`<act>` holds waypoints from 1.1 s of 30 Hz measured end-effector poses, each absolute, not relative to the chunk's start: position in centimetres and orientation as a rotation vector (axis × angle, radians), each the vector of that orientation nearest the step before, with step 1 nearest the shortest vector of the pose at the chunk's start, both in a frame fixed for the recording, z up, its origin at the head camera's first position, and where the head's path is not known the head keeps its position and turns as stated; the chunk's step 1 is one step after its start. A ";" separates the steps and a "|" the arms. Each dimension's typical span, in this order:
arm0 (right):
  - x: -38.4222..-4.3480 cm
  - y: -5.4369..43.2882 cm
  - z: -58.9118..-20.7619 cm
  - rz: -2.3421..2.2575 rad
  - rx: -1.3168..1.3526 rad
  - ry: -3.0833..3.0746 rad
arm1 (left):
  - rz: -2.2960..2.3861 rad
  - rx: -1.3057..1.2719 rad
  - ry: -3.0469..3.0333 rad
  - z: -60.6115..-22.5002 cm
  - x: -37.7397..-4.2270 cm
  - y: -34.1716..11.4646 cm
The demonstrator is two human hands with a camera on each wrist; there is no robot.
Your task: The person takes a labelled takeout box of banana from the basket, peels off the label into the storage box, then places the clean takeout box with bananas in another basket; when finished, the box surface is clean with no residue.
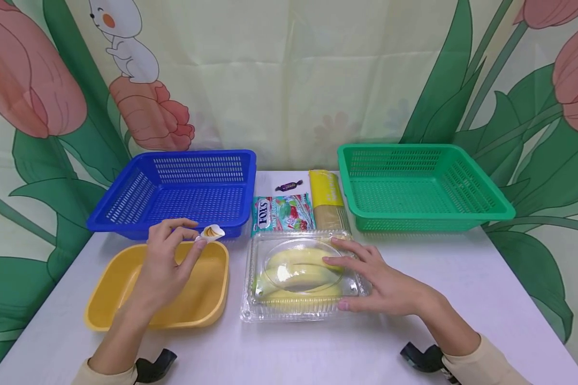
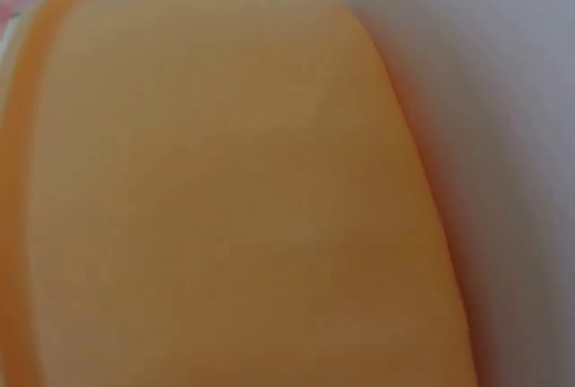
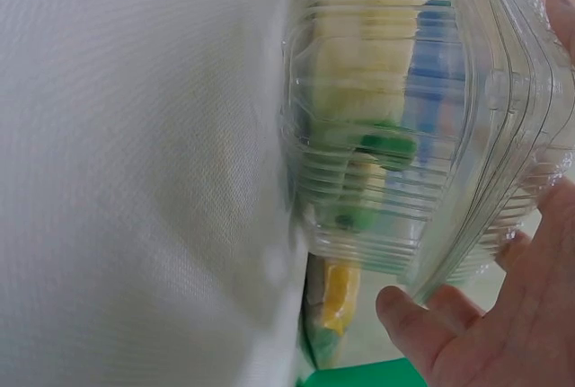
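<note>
Cream fabric backdrop (image 1: 289, 96) w/ pink tulips, green leaves & a white cartoon animal hangs behind everything. White table (image 1: 467, 289), smooth up top, faint weave in the right wrist view. Green perforated plastic basket (image 1: 433, 220) at back right; blue perforated plastic basket (image 1: 202, 154) back left. Yellow rounded plastic basin (image 1: 197, 289) sits just in front of the blue one, under the L hand.

Clear ribbed plastic box (image 1: 279, 315), lid on, sits mid-table w/ yellow bananas (image 1: 296, 278) inside. R hand (image 1: 375, 278) lies over its right side: fingers spread on the lid, thumb at the near corner. L hand (image 1: 166, 262) is raised, thumb & fingertips pinching a small piece. Both arms have cream sleeves & black wrist mounts (image 1: 157, 366).

Behind the box, side by side: teal candy bag (image 1: 286, 213) reading "FOX'S", berries pictured, finer print too small; & yellow-and-brown packet (image 1: 328, 200), pale lettering illegible. Twist-wrapped dark purple candy (image 1: 289, 186) lies behind the bag, text unreadable. Smallest: white paper piece (image 1: 212, 232) w/ a banana pic, in the L pinch, above the basin's back edge.
</note>
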State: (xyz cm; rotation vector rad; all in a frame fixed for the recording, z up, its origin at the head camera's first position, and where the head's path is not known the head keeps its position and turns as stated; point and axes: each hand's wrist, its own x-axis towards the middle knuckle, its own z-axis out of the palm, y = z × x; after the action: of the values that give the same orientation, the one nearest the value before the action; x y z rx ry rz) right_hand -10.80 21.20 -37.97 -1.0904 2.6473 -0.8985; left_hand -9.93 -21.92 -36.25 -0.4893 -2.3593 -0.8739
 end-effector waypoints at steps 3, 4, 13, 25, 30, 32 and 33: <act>-10.8 21.2 -38.1 -0.899 -1.089 2.647 | -0.815 -0.453 -2.402 -36.4 -9.6 -23.2; -10.8 21.2 -38.1 -0.898 -1.089 2.646 | -0.801 -0.444 -2.410 -36.5 -9.5 -23.7; -10.8 21.2 -38.2 -0.898 -1.090 2.646 | -0.752 -0.369 -2.427 -37.2 -8.5 -26.4; -10.8 21.3 -38.3 -0.909 -1.116 2.649 | -0.586 -0.374 -2.469 -37.9 -7.8 -28.8; -10.8 21.5 -38.4 -0.912 -1.115 2.651 | -0.413 -0.300 -2.537 -38.0 -7.4 -29.9; -10.9 21.5 -38.5 -0.912 -1.121 2.653 | -0.364 -0.292 -2.552 -38.0 -7.3 -30.3; -10.9 21.4 -38.5 -0.910 -1.125 2.654 | -0.346 -0.291 -2.559 -38.0 -7.3 -30.5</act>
State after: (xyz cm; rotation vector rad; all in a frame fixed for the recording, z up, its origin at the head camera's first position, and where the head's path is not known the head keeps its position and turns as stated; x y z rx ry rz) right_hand -10.92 21.43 -38.51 -1.1247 2.6543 -0.9099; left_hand -7.28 -30.46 -38.02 -0.2912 -2.5588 -0.3461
